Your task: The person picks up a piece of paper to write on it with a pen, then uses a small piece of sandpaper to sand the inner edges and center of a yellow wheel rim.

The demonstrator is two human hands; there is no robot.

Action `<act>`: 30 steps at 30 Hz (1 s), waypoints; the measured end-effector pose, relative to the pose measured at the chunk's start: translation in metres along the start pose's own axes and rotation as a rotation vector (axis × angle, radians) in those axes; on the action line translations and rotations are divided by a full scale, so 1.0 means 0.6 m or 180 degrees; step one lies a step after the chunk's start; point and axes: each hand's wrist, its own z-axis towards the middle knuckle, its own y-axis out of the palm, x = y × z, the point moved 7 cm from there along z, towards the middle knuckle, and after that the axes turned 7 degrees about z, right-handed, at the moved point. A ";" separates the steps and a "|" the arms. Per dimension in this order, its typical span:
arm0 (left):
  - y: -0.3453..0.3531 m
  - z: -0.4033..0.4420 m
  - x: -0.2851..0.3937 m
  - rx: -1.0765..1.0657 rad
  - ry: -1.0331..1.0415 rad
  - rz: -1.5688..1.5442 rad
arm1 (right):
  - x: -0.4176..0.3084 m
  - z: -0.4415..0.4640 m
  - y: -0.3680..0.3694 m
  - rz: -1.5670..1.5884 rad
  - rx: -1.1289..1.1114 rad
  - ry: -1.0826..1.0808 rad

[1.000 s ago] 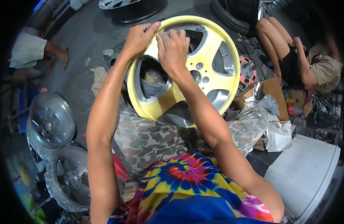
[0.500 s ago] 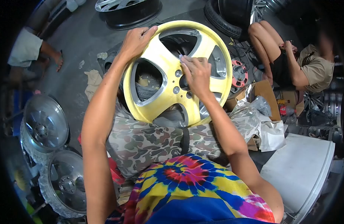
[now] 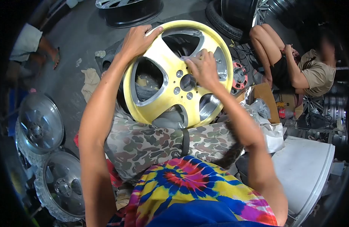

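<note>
Clamping left hand point(image 3: 139, 41) on yellow wheel point(image 3: 171, 66) at its upper-left edge, just beyond the camouflage trousers point(image 3: 144, 145). Holding right hand point(image 3: 205, 70) apart, fingers curled over the wheel's face; not seeing clearly whether gripping anything. Probably needing firm left support and light, even right pressure.

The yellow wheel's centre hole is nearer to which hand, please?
Right. The right hand is just above and right of the centre hole; the left hand is farther off, on the rim, upper left.
</note>
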 end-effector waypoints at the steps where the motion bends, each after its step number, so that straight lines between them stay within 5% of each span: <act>1: -0.002 -0.001 0.004 -0.0001 -0.0021 -0.0028 | 0.014 0.009 -0.022 -0.0403 -0.0219 -0.0480; 6: -0.015 -0.002 0.028 0.0545 0.0363 0.0802 | 0.051 0.163 -0.066 -0.1993 -0.0984 -0.1318; 11: 0.002 0.014 0.030 0.0603 0.0480 0.0709 | -0.002 0.046 -0.007 0.0157 -0.1410 -0.0458; 16: 0.004 0.008 0.027 0.0806 0.0591 0.0748 | 0.059 0.124 -0.068 -0.1498 -0.0874 -0.0941; 18: -0.007 -0.001 0.013 0.0736 0.0521 0.0752 | 0.045 0.117 -0.055 -0.1301 -0.0695 -0.0876; 21: -0.020 -0.007 -0.001 0.0404 0.0316 0.0726 | 0.013 0.050 -0.006 0.0400 -0.1229 -0.0534; 26: -0.016 -0.027 -0.021 0.0461 0.0249 0.0692 | 0.066 0.116 -0.076 -0.1094 -0.0704 -0.0972; 29: -0.024 -0.038 -0.034 0.0151 0.0042 0.0533 | 0.055 0.026 -0.025 -0.0047 -0.0292 -0.0757; 30: -0.030 -0.041 -0.037 0.0093 0.0011 0.0558 | 0.009 -0.001 -0.018 0.0497 -0.0484 -0.0085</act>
